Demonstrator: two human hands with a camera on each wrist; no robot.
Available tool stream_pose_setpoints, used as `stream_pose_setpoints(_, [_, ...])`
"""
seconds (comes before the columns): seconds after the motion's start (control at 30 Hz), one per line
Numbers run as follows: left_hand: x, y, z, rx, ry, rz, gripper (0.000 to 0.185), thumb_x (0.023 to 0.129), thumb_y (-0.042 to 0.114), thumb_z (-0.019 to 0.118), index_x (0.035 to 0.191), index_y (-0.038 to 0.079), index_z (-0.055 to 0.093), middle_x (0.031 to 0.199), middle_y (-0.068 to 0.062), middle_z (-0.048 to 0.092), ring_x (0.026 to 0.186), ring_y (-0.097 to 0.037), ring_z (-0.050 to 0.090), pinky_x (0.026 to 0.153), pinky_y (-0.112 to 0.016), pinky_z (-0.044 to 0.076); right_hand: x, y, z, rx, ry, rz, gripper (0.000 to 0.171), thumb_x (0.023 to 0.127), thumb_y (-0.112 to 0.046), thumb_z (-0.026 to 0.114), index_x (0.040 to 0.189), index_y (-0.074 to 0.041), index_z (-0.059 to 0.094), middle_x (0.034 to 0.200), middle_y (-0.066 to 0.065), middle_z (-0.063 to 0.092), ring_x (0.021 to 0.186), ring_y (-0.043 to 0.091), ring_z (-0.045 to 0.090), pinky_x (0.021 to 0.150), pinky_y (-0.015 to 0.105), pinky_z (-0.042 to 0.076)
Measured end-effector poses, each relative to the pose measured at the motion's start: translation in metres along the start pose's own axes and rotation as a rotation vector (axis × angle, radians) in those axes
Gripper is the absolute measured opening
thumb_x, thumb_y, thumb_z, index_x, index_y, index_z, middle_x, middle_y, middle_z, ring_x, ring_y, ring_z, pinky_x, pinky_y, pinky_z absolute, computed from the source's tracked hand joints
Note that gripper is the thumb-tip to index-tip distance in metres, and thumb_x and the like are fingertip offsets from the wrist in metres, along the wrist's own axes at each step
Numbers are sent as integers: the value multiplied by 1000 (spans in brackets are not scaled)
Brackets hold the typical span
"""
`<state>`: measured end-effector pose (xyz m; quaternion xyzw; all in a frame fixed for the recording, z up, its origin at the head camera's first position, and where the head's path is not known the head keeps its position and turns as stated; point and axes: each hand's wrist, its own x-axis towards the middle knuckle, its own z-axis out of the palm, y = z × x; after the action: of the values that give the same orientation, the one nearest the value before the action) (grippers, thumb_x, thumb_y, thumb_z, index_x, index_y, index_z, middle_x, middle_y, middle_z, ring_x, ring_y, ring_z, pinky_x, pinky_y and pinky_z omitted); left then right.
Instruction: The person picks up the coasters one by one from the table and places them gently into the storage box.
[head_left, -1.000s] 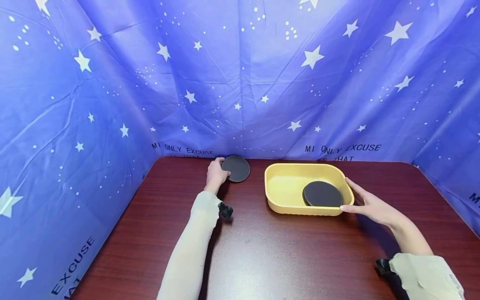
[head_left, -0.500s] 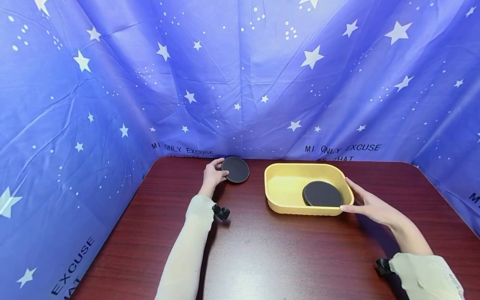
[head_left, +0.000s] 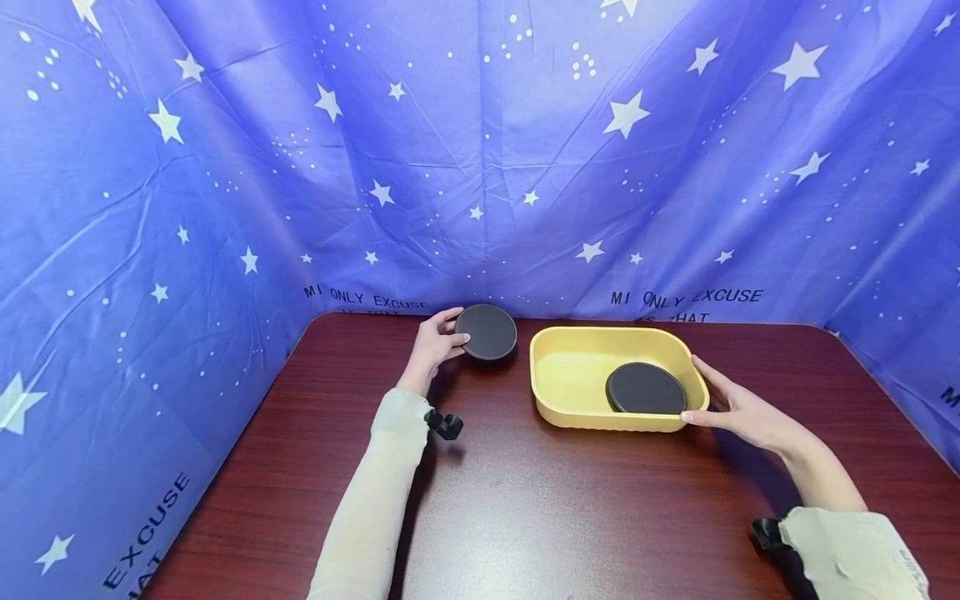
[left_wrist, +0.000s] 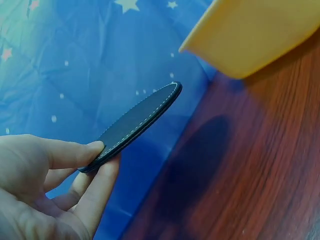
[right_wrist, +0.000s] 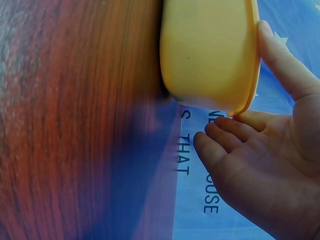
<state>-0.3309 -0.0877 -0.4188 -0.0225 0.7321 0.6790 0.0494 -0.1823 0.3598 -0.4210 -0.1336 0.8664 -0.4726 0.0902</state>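
Left hand (head_left: pixel 433 346) pinches a thin round black disc (head_left: pixel 487 331) with pale edge stitching, lifted off the table (head_left: pixel 525 500) beside the yellow tray (head_left: pixel 547 400). Right hand (head_left: pixel 738 408) rests open-fingered on the tray's rim; 1 more disc (head_left: pixel 645 388) inside.

A flat, round black disc (head_left: pixel 487 331) with a stitched edge is pinched at its rim by the left hand (head_left: pixel 435 346), tilted and lifted clear of the bench (head_left: pixel 525 500). It sits just left of the yellow tray (head_left: pixel 547 400), near the bench's far edge.
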Motion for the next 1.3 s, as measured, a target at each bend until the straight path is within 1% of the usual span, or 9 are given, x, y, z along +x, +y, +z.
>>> stream_pose_setpoints(0.1, [-3, 4, 4, -13, -21, 8, 61, 86, -11, 67, 142, 9, 55, 132, -25, 62, 74, -8, 64, 65, -22, 61, 0, 0, 0, 5, -2, -2, 96, 93, -12, 67, 159, -3, -2, 164, 31, 1, 147, 52, 3, 91, -8, 25])
stream_pose_setpoints(0.27, [-9, 10, 10, -35, -55, 15, 60, 87, -11, 67, 142, 10, 55, 132, -24, 62, 74, -7, 64, 67, -22, 61, 0, 0, 0, 8, -3, -6, 96, 93, -11, 67, 159, -3, -2, 163, 31, 1, 147, 51, 3, 91, -7, 25])
stream_pose_setpoints(0.37, [-13, 12, 13, -41, -72, 15, 60, 87, -10, 67, 142, 11, 56, 131, -23, 63, 72, -6, 64, 64, -20, 60, 0, 0, 0, 3, -3, -4, 96, 93, -11, 67, 159, -3, -2, 164, 31, 1, 147, 51, 2, 91, -8, 25])
stream_pose_setpoints(0.53, [-18, 13, 18, -55, -102, 21, 60, 87, -11, 66, 142, 10, 55, 128, -22, 64, 72, -6, 64, 71, -26, 62, 0, 0, 0, 0, -4, 4, 96, 93, -12, 67, 160, -4, -2, 164, 31, 0, 147, 53, 1, 91, -8, 24])
stream_pose_setpoints(0.63, [-20, 13, 22, -58, -120, 29, 59, 88, -10, 65, 143, 10, 55, 127, -22, 64, 73, -7, 65, 72, -27, 62, 0, 0, 0, 0, -2, 4, 96, 93, -12, 67, 160, -4, -2, 164, 31, 0, 147, 52, 1, 91, -8, 23])
stream_pose_setpoints(0.73, [-23, 13, 28, -57, -136, 28, 59, 88, -10, 66, 142, 11, 56, 128, -23, 63, 73, -6, 65, 68, -22, 61, -1, 1, 0, 5, -1, 1, 96, 93, -12, 67, 160, -4, -2, 164, 31, 0, 148, 51, 1, 91, -8, 23])
stream_pose_setpoints(0.87, [-25, 13, 36, -58, -163, 27, 59, 88, -9, 65, 143, 10, 54, 130, -24, 63, 74, -6, 64, 65, -21, 60, -1, 1, 0, 14, -4, -2, 96, 93, -11, 67, 160, -4, -2, 164, 31, 0, 147, 51, 1, 91, -8, 24])
stream_pose_setpoints(1.17, [-28, 13, 56, -50, -220, 22, 58, 89, -10, 64, 144, 8, 54, 130, -23, 63, 76, -8, 65, 71, -27, 62, -1, 2, 0, 9, -3, -3, 96, 93, -11, 67, 160, -6, -2, 164, 30, 0, 147, 51, 1, 91, -8, 23])
stream_pose_setpoints(1.3, [-30, 14, 66, -57, -255, 11, 58, 90, -10, 63, 144, 8, 52, 132, -23, 61, 79, -9, 65, 71, -26, 62, 0, 2, 0, 14, -5, -9, 96, 93, -10, 67, 160, -5, -2, 164, 31, 0, 148, 50, 0, 92, -8, 24])
